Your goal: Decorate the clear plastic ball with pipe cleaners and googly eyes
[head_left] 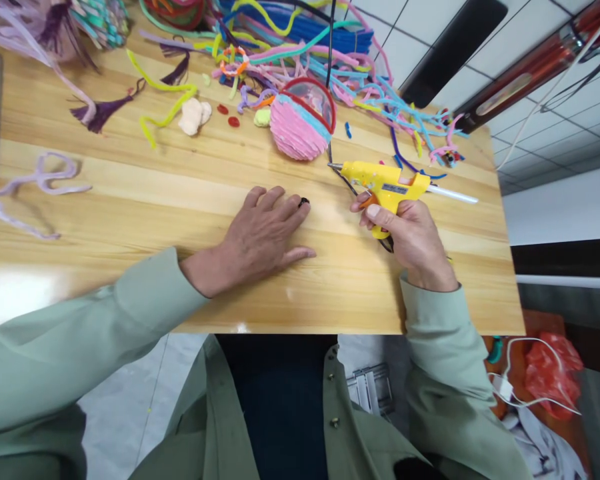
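Observation:
My right hand [420,243] is wrapped round the handle of a yellow hot glue gun [380,179], with fingers at its orange trigger. The nozzle points left, and a white glue stick [453,194] sticks out of the back. My left hand [260,233] lies palm down on the table, its fingers stretched out. A small black piece [304,201] shows at its index fingertip; whether the finger presses on it I cannot tell. Just beyond both hands sits a round pink and blue fuzzy craft piece [300,130] with a red rim and a clear part.
Pipe cleaners [300,53] in many colours are heaped along the back of the wooden table [130,220]. A lilac pipe cleaner [35,183] lies at left. Red ovals [233,121], a pale lump [193,117] and purple tassels [105,113] lie farther back. A black cord runs by the glue gun.

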A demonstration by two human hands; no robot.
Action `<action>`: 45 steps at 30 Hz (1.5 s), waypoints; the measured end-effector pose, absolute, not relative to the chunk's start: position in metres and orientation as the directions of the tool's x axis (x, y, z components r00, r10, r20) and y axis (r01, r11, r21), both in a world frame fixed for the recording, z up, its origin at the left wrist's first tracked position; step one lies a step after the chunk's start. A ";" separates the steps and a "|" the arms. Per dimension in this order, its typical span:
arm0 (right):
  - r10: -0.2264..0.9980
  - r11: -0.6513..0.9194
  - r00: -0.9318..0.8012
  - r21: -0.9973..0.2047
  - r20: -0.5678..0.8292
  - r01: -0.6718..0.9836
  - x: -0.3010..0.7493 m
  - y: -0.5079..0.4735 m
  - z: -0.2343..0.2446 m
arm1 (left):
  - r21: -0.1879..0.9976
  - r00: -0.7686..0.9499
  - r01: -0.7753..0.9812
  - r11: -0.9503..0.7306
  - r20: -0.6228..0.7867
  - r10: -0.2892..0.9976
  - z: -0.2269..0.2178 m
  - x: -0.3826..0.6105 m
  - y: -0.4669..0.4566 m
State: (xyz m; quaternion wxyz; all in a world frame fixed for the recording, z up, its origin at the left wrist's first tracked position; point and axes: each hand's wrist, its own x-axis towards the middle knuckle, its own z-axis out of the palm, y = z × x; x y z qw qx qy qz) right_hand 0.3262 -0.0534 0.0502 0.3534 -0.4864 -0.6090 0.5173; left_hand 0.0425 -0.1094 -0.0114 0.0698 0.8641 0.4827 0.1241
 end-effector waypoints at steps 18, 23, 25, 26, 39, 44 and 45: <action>0.960 -0.023 -0.269 -0.974 -0.084 0.224 0.325 -0.055 0.052 | 0.339 0.544 0.758 -0.557 0.142 0.827 -0.012 0.040 -0.107; 0.956 -0.023 -0.279 -0.973 -0.089 0.230 0.325 -0.055 0.051 | 0.341 0.571 0.741 -0.579 0.136 0.810 -0.006 0.033 -0.105; 0.955 -0.026 -0.281 -0.973 -0.092 0.229 0.325 -0.056 0.051 | 0.343 0.582 0.731 -0.589 0.136 0.802 -0.006 0.032 -0.105; 0.955 -0.026 -0.281 -0.974 -0.091 0.225 0.325 -0.056 0.052 | 0.345 0.584 0.728 -0.593 0.142 0.799 -0.007 0.032 -0.106; 0.955 -0.010 -0.283 -0.967 -0.084 0.253 0.326 -0.062 0.056 | 0.306 0.596 0.751 -0.585 0.067 0.800 -0.012 0.029 -0.112; 0.945 -0.048 -0.295 -0.951 -0.142 0.305 0.331 -0.064 0.059 | 0.267 0.578 0.786 -0.558 0.006 0.816 -0.003 0.034 -0.116; 0.940 -0.058 -0.300 -0.945 -0.160 0.323 0.333 -0.065 0.060 | 0.257 0.575 0.791 -0.555 -0.003 0.818 -0.002 0.035 -0.116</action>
